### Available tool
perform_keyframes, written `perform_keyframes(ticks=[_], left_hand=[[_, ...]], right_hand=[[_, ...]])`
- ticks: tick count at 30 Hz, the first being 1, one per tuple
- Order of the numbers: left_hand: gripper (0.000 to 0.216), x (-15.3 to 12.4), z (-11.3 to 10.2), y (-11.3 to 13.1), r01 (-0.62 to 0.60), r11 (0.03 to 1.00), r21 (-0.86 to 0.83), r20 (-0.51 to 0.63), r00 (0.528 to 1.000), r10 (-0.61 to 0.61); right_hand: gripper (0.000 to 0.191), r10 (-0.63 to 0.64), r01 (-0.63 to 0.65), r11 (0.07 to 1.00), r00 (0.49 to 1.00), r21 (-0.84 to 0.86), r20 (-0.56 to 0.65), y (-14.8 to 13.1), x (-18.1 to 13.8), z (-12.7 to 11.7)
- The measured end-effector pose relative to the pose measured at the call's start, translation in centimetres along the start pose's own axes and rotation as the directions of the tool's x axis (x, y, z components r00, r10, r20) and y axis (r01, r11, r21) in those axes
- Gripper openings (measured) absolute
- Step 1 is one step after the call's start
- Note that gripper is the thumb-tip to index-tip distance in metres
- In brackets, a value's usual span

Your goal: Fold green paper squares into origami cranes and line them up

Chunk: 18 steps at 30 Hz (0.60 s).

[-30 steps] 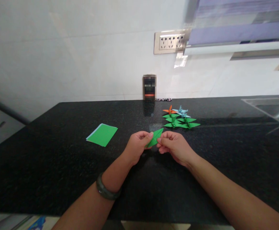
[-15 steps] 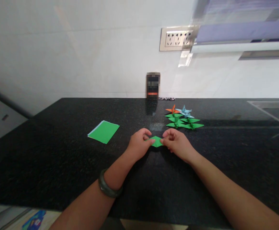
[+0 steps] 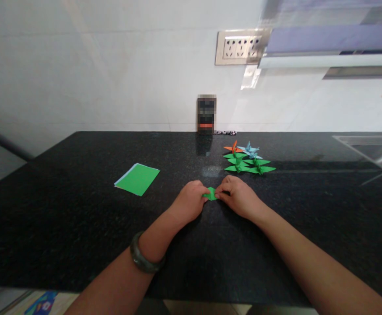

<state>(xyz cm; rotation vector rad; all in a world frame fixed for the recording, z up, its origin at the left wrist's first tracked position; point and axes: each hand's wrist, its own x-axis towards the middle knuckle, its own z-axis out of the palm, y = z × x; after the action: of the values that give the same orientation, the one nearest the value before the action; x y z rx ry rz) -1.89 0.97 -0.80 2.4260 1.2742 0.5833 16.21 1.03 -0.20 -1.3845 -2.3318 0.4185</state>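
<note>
A small folded piece of green origami paper (image 3: 212, 194) lies between my hands, low over the black countertop. My left hand (image 3: 193, 197) pinches its left end, thumb on top. On the right end, my right hand (image 3: 236, 194) grips it between thumb and fingers. The fingertips hide both ends of the paper. Just beyond my right hand stand several folded paper cranes: green ones (image 3: 259, 169) nearest, light blue ones (image 3: 250, 150) and an orange one (image 3: 234, 148) behind. To the left lies a stack of square paper (image 3: 137, 179), green on top.
A phone-like dark object (image 3: 206, 114), blurred out, leans upright against the white wall, with a beaded strap (image 3: 225, 132) beside it. A socket panel (image 3: 241, 47) is on the wall. At the right a framed glassy panel (image 3: 371, 151) is set into the countertop (image 3: 79, 227).
My right hand's fingers have closed in on the green paper, and less of it shows. The left fingers have curled tighter. The whole view has shifted slightly.
</note>
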Motion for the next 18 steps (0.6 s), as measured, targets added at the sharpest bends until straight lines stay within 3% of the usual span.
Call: perform_keyframes(ticks=[3,7,12,18], left_hand=[[0.014,0.0,-0.1,0.0,0.017,0.999,0.033,0.013,1.0,-0.017],[0.013,-0.1,-0.2,0.3,0.034,0.999,0.014,0.018,0.999,-0.035],[0.007,-0.2,-0.2,0.5,0.078,0.997,-0.007,0.033,0.996,-0.077],[0.009,-0.1,-0.3,0.6,0.091,0.996,0.003,0.036,0.995,-0.091]], right_hand=[[0.009,-0.122,0.119,0.988,0.992,-0.103,-0.016,-0.4,-0.1,-0.5],[0.01,-0.224,0.231,0.967,0.972,-0.106,0.075,-0.6,0.0,-0.5],[0.01,-0.21,0.219,0.969,0.974,-0.112,0.083,-0.6,0.1,-0.2],[0.02,-0.139,0.162,0.96,0.984,-0.23,0.111,-1.4,0.0,-0.2]])
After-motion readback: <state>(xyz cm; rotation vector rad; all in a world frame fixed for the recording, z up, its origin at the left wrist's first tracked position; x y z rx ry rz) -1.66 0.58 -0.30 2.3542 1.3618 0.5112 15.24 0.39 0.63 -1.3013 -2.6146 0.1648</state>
